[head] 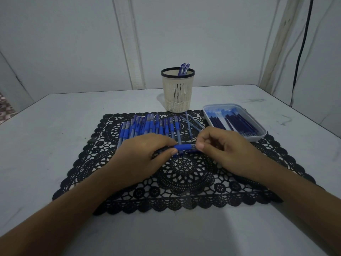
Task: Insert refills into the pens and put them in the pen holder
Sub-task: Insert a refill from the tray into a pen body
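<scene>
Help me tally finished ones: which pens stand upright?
The two pens standing in the pen holder. The row of pens lies on the mat; left hand and right hand hold one pen level.

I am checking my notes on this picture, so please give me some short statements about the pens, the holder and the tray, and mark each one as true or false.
1. The left hand and the right hand hold one pen between them, above the black mat. True.
2. The pen holder is empty. False: two pens stand in it.
3. The tray with the refills lies to the right of the pen holder. True.
4. The loose pens lie inside the tray. False: they lie in a row on the mat, left of the tray.
</scene>
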Demonstrator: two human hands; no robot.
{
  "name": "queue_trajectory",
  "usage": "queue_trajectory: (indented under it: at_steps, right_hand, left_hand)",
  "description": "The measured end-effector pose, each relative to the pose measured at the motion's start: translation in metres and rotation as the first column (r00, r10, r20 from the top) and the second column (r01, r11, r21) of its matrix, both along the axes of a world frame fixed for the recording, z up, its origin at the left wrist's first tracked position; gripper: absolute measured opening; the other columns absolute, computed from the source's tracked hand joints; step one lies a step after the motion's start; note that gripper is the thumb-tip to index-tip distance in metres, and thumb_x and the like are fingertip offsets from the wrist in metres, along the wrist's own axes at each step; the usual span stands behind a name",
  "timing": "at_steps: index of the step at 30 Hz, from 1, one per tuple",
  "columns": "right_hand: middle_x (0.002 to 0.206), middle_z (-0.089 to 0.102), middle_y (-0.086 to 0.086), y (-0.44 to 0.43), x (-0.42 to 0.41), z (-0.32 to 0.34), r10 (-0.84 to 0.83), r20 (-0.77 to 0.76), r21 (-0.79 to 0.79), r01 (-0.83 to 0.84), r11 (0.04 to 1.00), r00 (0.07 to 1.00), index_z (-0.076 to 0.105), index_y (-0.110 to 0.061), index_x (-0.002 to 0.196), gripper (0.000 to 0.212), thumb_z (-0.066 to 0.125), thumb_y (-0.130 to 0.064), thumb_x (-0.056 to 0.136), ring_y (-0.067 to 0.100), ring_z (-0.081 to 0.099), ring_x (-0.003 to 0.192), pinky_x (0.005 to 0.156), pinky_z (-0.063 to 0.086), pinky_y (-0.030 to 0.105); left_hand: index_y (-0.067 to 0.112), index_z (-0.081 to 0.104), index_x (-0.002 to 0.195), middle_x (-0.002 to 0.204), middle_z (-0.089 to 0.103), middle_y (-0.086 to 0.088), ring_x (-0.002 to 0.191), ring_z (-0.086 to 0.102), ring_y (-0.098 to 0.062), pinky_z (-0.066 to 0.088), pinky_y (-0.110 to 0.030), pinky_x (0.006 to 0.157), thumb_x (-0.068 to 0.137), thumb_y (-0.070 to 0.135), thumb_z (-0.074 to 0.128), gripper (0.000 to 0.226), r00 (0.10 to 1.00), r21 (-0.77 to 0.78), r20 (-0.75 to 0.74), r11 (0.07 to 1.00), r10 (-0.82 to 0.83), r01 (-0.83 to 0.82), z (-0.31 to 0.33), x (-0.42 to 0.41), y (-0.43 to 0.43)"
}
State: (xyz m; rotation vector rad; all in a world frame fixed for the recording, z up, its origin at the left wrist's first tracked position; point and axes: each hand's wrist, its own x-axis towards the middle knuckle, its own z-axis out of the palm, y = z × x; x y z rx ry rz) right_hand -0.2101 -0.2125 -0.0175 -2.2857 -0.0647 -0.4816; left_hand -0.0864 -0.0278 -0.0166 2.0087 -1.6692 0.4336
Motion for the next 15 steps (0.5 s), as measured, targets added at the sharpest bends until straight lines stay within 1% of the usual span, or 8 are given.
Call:
queue_trajectory:
  at_steps: [3,7,8,9,10,12,13,15]
  right_hand:
    - [0.064,0.05,-0.009,0.0,0.001,-0.002,-0.023,0.011,-0.023,0.023,0.999,1.0,0.057,-0.025,0.079,0.01,0.052,-0.027,0.088,0.002,0.043,0.057,0.055,0.036,0.015]
    - [0.064,0.05,-0.007,0.0,0.001,0.001,-0.029,0.019,-0.012,0.029,1.0,0.999,0.059,-0.024,0.082,0.008,0.054,-0.027,0.088,0.001,0.044,0.057,0.054,0.036,0.011]
    - [0.064,0.05,-0.007,-0.001,0.001,0.002,-0.03,0.01,-0.007,0.03,1.0,1.0,0.06,-0.024,0.085,0.009,0.054,-0.03,0.087,0.001,0.045,0.057,0.054,0.036,0.01]
    - [0.064,0.051,-0.007,-0.003,0.001,0.003,-0.037,-0.001,-0.025,0.037,0.999,0.999,0.06,-0.024,0.089,0.016,0.052,-0.037,0.086,0.001,0.045,0.057,0.053,0.036,0.01]
    - [0.065,0.05,-0.008,-0.006,0.002,0.003,-0.055,-0.011,-0.079,0.054,0.995,0.998,0.059,-0.024,0.095,0.027,0.048,-0.046,0.083,0.002,0.046,0.059,0.053,0.036,0.011]
    - [0.074,0.049,-0.012,-0.012,0.003,-0.001,-0.102,-0.026,-0.27,0.091,0.959,0.994,0.056,-0.028,0.109,0.045,0.039,-0.057,0.08,0.001,0.048,0.066,0.057,0.036,0.013]
    - [0.081,0.047,-0.015,-0.015,0.003,-0.004,-0.121,-0.042,-0.367,0.097,0.925,0.992,0.054,-0.028,0.117,0.048,0.039,-0.057,0.082,0.0,0.047,0.071,0.061,0.036,0.014]
    - [0.093,0.042,-0.013,-0.017,0.004,-0.01,-0.151,-0.088,-0.521,0.084,0.85,0.985,0.05,-0.027,0.126,0.045,0.044,-0.049,0.088,0.0,0.047,0.08,0.072,0.042,0.02]
  left_hand:
    - [0.023,0.066,0.101,0.08,0.049,0.026,0.073,0.045,0.005,0.037,-0.007,0.067,0.089,0.039,0.044,0.03,1.0,-0.019,0.002,1.0,0.011,-0.011,-0.001,0.001,-0.001]
    - [0.024,0.066,0.101,0.081,0.05,0.026,0.074,0.047,0.004,0.039,-0.009,0.062,0.089,0.039,0.044,0.028,1.0,-0.008,-0.003,1.0,0.021,-0.021,0.001,0.0,0.0]
    - [0.024,0.065,0.101,0.081,0.051,0.025,0.073,0.047,0.004,0.039,-0.009,0.062,0.089,0.039,0.044,0.028,1.0,-0.003,-0.003,1.0,0.026,-0.026,0.001,0.0,0.0]
    - [0.024,0.065,0.1,0.081,0.05,0.026,0.073,0.047,0.006,0.039,-0.007,0.061,0.09,0.04,0.043,0.029,0.999,0.003,-0.003,0.999,0.033,-0.033,0.001,0.001,0.0]
    - [0.025,0.065,0.1,0.081,0.049,0.027,0.073,0.047,0.009,0.038,-0.006,0.062,0.09,0.04,0.042,0.03,0.999,0.01,-0.011,0.999,0.041,-0.041,0.001,0.002,0.001]
    - [0.024,0.065,0.102,0.082,0.049,0.029,0.076,0.046,0.019,0.035,-0.002,0.064,0.089,0.044,0.039,0.035,0.996,0.017,-0.053,0.998,0.068,-0.067,0.001,0.005,0.001]
    - [0.025,0.065,0.103,0.083,0.05,0.029,0.077,0.046,0.021,0.035,-0.003,0.062,0.088,0.046,0.038,0.038,0.993,0.02,-0.078,0.996,0.086,-0.085,0.0,0.007,0.002]
    - [0.026,0.064,0.105,0.084,0.052,0.028,0.078,0.048,0.019,0.034,-0.005,0.062,0.086,0.05,0.035,0.042,0.987,0.033,-0.116,0.993,0.112,-0.109,-0.001,0.01,0.002]
